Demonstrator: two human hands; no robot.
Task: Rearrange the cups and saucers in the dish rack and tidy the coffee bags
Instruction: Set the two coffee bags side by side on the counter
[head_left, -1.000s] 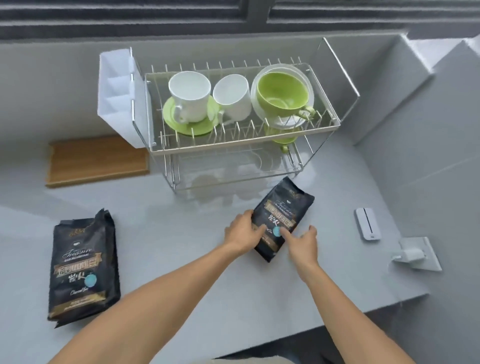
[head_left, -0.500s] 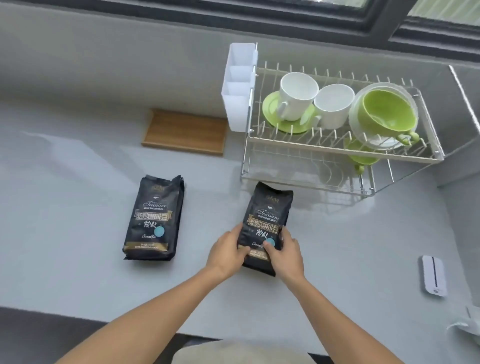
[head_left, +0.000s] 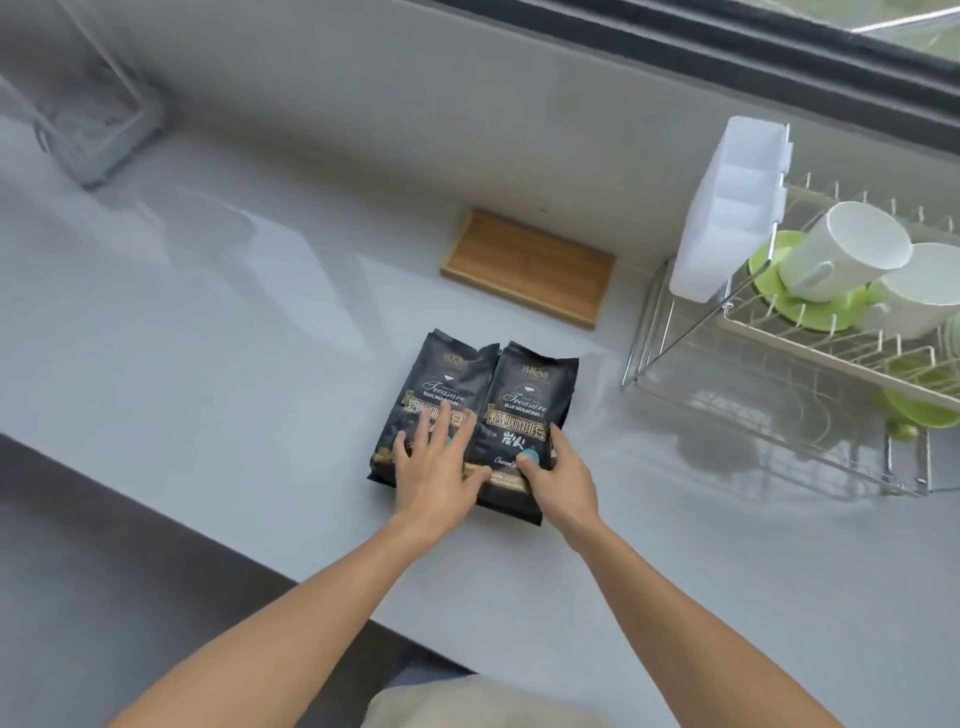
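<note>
Black coffee bags lie flat and side by side on the grey bench (head_left: 208, 364), in front of a wooden tray (head_left: 530, 267) and to the left of the wire dish rack (head_left: 769, 395). The left coffee bag (head_left: 441, 384) and the right coffee bag (head_left: 530, 405) touch along their long edges, and the right one seems to overlap the left one a little near the top. The left hand (head_left: 441, 467) rests flat with the fingers spread on the lower part of the left bag, so it presses and does not grip. The right hand (head_left: 561, 475) is closed on the lower right corner of the right bag, with the thumb on its front. In the rack, a white cup (head_left: 841, 249) lies on a green saucer (head_left: 779, 275), and a second white cup (head_left: 924, 291) is next to it. I judge that the bags are almost tidy. The risk is that a push from the right hand makes the smooth bag ride over its neighbour, or that an uneven pull turns the pair crooked. If the hands lift away too fast, the bags could also slide apart on this glossy bench.
</note>
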